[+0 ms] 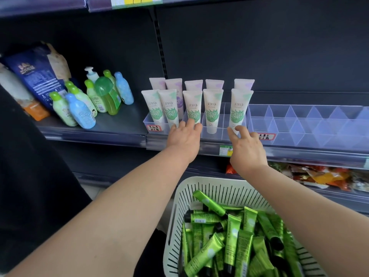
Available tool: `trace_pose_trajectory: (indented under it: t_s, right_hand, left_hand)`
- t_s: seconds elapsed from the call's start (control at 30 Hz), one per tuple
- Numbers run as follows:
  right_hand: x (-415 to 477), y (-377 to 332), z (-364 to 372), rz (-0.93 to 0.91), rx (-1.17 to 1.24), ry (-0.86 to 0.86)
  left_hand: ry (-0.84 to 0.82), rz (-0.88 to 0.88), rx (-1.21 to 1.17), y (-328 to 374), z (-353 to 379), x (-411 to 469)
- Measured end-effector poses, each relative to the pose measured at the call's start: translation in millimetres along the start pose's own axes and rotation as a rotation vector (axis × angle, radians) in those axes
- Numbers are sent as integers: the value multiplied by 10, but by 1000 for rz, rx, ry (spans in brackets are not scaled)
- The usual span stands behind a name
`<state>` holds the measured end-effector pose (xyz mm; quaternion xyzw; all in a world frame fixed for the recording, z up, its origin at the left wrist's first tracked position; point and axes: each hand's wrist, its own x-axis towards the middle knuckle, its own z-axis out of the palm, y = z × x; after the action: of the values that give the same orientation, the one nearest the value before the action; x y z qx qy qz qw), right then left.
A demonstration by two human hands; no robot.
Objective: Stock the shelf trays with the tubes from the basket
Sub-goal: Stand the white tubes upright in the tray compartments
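At the mid-frame tray (pixel 216 133), our straight-fingered left hand (pixel 184 136) touches one tube (pixel 192 106); whether our right hand (pixel 246 145) grips the rightmost tube (pixel 239 106) is unclear.

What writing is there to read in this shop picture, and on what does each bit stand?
"Chamomile": along the shiny green tubes in the white slotted basket.
"美加净": on the white tubes with green leaves in the clear plastic shelf tray.
Handwritten red-edged labels on the tray fronts: too blurred to read.
Dark blue bag, pastel bottles, green shelf-edge tag: print too small to read.
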<state>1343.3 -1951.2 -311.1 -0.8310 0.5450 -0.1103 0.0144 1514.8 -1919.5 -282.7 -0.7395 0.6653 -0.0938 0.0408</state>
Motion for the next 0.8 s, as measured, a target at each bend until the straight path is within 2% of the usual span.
trace_pose_trajectory:
  t_s: [0.1, 0.43, 0.8]
  right_hand:
    - [30, -34, -31, 22, 64, -23]
    - [120, -403, -25, -81, 48, -65]
    - [310, -757, -9, -130, 22, -141]
  left_hand:
    - [4, -4, -3, -8, 8, 3]
    - [-55, -133, -3, -302, -9, -55]
    - [-65, -189, -1, -645, 66, -121]
